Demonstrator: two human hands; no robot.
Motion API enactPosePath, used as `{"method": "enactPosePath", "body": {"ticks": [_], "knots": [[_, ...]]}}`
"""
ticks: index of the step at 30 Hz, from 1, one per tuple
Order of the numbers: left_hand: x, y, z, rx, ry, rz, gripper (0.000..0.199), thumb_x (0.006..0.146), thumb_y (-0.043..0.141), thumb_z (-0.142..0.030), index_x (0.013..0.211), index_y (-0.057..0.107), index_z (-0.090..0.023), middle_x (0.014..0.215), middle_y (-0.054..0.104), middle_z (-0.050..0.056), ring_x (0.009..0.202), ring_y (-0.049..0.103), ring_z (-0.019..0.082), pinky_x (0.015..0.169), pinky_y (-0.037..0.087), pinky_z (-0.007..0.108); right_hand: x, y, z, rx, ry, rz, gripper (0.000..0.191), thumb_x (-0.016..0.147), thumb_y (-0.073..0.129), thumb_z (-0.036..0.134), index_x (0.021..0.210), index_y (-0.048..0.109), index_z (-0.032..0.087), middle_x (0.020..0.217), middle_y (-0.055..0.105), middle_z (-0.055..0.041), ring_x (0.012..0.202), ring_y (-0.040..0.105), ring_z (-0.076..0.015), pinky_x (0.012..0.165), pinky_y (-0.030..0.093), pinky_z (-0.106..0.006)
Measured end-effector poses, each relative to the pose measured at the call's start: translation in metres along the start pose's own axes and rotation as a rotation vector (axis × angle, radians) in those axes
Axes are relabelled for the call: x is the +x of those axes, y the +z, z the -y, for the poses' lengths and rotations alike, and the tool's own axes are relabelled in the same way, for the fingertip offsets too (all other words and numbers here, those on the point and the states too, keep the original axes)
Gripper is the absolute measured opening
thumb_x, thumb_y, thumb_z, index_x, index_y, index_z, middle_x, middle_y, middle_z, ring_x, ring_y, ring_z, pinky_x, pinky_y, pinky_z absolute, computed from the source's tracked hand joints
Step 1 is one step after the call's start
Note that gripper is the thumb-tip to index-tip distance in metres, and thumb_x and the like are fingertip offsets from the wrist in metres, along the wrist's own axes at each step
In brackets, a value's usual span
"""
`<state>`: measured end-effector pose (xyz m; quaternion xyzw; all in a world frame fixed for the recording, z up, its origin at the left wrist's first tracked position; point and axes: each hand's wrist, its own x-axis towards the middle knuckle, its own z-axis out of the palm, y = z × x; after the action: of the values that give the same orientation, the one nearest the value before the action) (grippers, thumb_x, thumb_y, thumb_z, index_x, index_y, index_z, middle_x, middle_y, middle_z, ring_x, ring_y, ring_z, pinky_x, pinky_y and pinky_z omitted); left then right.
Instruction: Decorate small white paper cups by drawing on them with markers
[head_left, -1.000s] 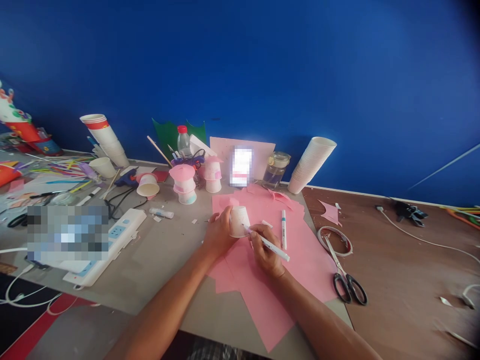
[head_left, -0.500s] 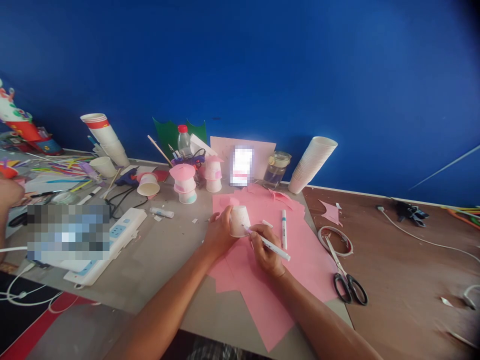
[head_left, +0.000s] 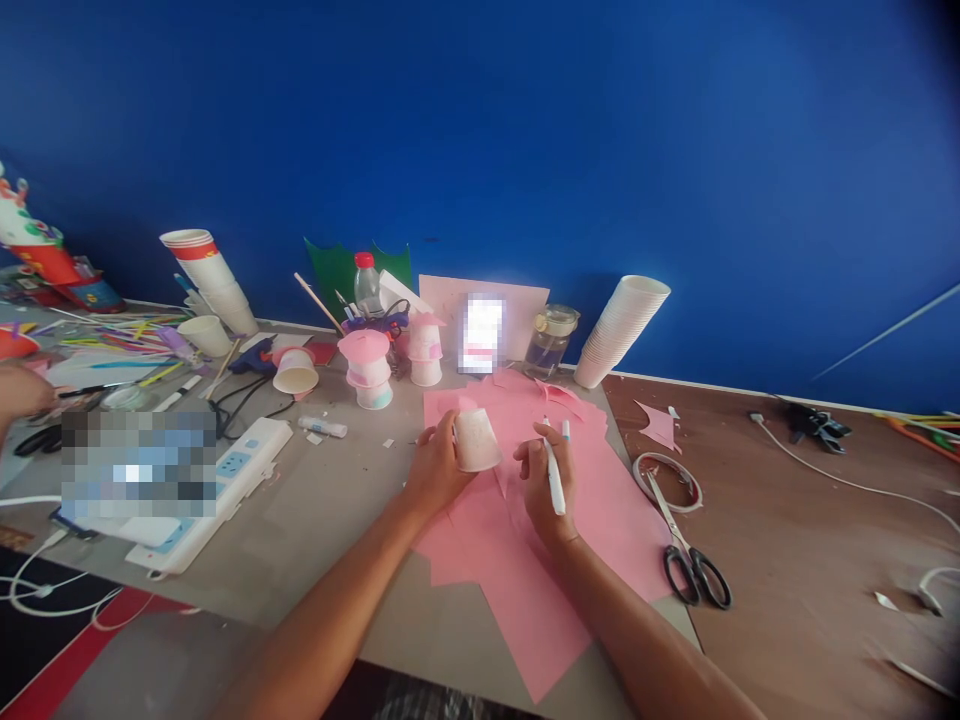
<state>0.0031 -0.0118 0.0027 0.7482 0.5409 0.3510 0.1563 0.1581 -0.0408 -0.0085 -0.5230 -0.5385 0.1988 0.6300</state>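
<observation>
An upside-down white paper cup [head_left: 477,441], with faint marks on its side, is gripped in my left hand [head_left: 436,465], whose fingers wrap round its left side. My right hand [head_left: 549,485] has a white marker [head_left: 555,478] between its fingers, a little to the right of the cup and apart from it. Both hands are over pink paper sheets [head_left: 525,600]. Behind my right hand the top of a second marker [head_left: 566,430] shows on the paper; the rest is hidden.
Scissors [head_left: 694,560] and a tape roll [head_left: 671,482] lie right of the paper. Stacked cups [head_left: 619,335], a glass jar [head_left: 551,345] and pink-topped cup figures [head_left: 367,370] stand behind. At left are a power strip [head_left: 225,490] and another person's hand [head_left: 26,390].
My right hand has drawn the marker away from the cup, to the right, and tilted it more upright. The cup has stayed nearly in place in my left hand.
</observation>
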Motion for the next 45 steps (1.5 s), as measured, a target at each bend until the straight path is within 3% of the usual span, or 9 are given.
{"method": "enactPosePath", "body": {"ticks": [6,12,20,24,30,35,39,45], "knots": [[-0.002,0.006,0.008,-0.149,-0.001,-0.038,0.074,0.068,0.069,-0.026,0.131,0.031,-0.021,0.102,0.066,0.008,0.089,0.063,0.023,0.082,0.048,0.037,0.000,0.003,0.007,0.060,-0.039,0.057,0.026,0.093,0.043,0.035,0.113,0.047,0.020,0.086,0.063,-0.0040,0.079,0.062,-0.0178,0.077,0.050,-0.040],[-0.003,0.011,0.012,-0.308,0.035,-0.023,0.079,0.069,0.070,-0.031,0.135,0.028,-0.021,0.123,0.057,0.014,0.098,0.061,0.023,0.083,0.049,0.038,-0.003,0.003,-0.004,0.047,-0.007,0.189,0.035,0.091,0.046,0.039,0.120,0.043,0.020,0.099,0.065,-0.0089,0.090,0.064,-0.0211,0.078,0.052,-0.041],[-0.007,0.010,0.009,-0.283,0.008,0.038,0.086,0.069,0.072,-0.032,0.139,0.024,-0.020,0.124,0.056,0.015,0.109,0.057,0.027,0.090,0.049,0.042,-0.003,0.000,-0.003,-0.092,-0.061,0.297,0.043,0.085,0.055,0.039,0.122,0.044,0.019,0.107,0.063,-0.0120,0.094,0.063,-0.0238,0.074,0.054,-0.038],[-0.009,0.006,0.003,-0.283,-0.007,0.109,0.093,0.073,0.069,-0.029,0.146,0.011,-0.021,0.128,0.054,0.016,0.109,0.059,0.028,0.088,0.051,0.043,-0.003,-0.002,0.003,-0.139,-0.113,0.255,0.046,0.084,0.057,0.037,0.122,0.043,0.017,0.108,0.061,-0.0119,0.094,0.062,-0.0243,0.078,0.053,-0.040],[-0.010,0.006,-0.001,-0.384,0.143,0.183,0.110,0.074,0.069,-0.022,0.146,-0.014,-0.027,0.144,0.037,0.018,0.118,0.054,0.026,0.094,0.048,0.046,-0.001,0.000,0.001,-0.271,-0.109,0.122,0.050,0.082,0.058,0.039,0.123,0.042,0.018,0.114,0.057,-0.0134,0.100,0.058,-0.0279,0.083,0.050,-0.045],[-0.012,0.011,0.002,-0.283,0.155,0.119,0.100,0.073,0.064,-0.016,0.147,-0.001,-0.025,0.144,0.029,0.019,0.113,0.054,0.025,0.095,0.049,0.045,-0.005,0.006,-0.002,-0.336,-0.168,0.139,0.053,0.081,0.059,0.041,0.125,0.042,0.017,0.114,0.057,-0.0149,0.100,0.056,-0.0303,0.084,0.047,-0.048],[-0.011,0.014,0.008,-0.203,0.206,0.033,0.089,0.069,0.054,-0.005,0.145,0.011,-0.022,0.145,0.025,0.017,0.131,0.037,0.028,0.101,0.046,0.042,-0.009,0.010,-0.003,-0.397,-0.298,0.193,0.054,0.082,0.058,0.044,0.126,0.043,0.017,0.114,0.058,-0.0161,0.094,0.057,-0.0310,0.082,0.045,-0.050],[-0.008,0.013,0.010,-0.201,0.118,0.018,0.082,0.074,0.066,-0.025,0.139,0.017,-0.023,0.142,0.031,0.017,0.130,0.041,0.028,0.100,0.048,0.043,-0.006,0.004,0.001,-0.318,-0.309,0.147,0.049,0.084,0.057,0.041,0.125,0.041,0.019,0.116,0.057,-0.0143,0.091,0.057,-0.0267,0.080,0.048,-0.047]]}}
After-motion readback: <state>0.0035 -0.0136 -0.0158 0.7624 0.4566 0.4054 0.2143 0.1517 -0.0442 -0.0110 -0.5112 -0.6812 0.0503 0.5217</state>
